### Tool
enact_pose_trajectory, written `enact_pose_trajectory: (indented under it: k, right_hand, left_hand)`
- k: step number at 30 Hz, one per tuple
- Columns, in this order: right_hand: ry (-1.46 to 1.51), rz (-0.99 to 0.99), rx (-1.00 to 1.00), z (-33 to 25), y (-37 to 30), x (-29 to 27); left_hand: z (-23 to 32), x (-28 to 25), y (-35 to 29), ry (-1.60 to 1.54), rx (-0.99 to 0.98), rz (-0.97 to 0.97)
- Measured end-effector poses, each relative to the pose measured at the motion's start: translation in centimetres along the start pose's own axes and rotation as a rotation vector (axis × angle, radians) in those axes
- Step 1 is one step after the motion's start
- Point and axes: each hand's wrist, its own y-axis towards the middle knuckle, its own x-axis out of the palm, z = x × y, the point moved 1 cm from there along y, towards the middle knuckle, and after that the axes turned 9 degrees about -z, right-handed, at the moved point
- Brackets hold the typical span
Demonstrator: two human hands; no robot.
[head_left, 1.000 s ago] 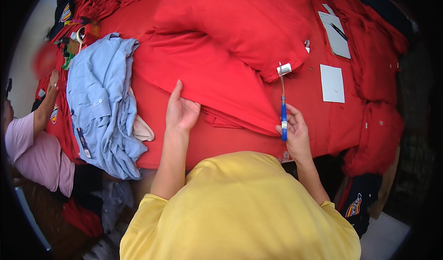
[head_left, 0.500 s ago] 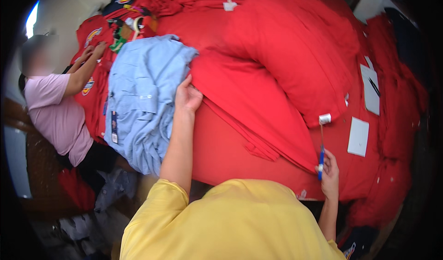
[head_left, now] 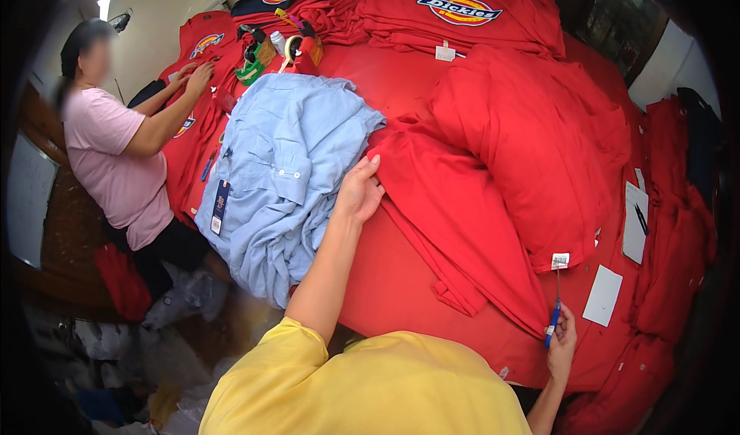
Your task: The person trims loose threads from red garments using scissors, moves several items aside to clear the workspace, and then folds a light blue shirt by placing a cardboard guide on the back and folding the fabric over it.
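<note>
Garments in pale blue [head_left: 270, 157] lie heaped on the table [head_left: 381, 288]. Your left hand [head_left: 361, 188] now sits nearer them than a second ago, farther along the edge of the red garment [head_left: 439, 188], fingers half-curled; I can't tell whether they pinch it. That edge appears better steadied at its left end. Rightward, a white label [head_left: 560, 261] sits by the tip of the scissors [head_left: 553, 327], whose blue handle your right hand [head_left: 563, 338] grasps.

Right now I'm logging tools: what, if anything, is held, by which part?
The right hand holds a blue-handled tool by its handle; the left hand is at the edge of the red garment, grip unclear.
</note>
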Motion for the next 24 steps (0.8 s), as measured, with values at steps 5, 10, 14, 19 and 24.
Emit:
enact_pose_trajectory:
  k: [5, 10, 14, 19, 24]
  right_hand:
    - [0.039, -0.102, 0.041, -1.6, 0.0, 0.1]
    - [0.346, -0.006, -0.132, -7.1, 2.6, -0.6]
    - [0.903, 0.096, -0.483, -10.0, 8.6, -3.6]
    - [0.616, 0.693, -0.551, -8.7, 16.0, 2.4]
    - [-0.171, 0.79, -0.571, -4.1, 20.8, 5.2]
  left_hand:
    - [2.1, -0.3, -0.9, 0.988, -0.035, 0.097]
    - [8.0, 6.1, 2.5, 1.027, 0.174, 0.138]
    - [14.2, 13.4, 11.9, 0.444, 0.354, -0.443]
    - [1.8, 11.3, 20.8, 1.612, 0.217, -0.445]
    - [-3.8, 10.2, 21.6, 1.651, 0.494, -0.069]
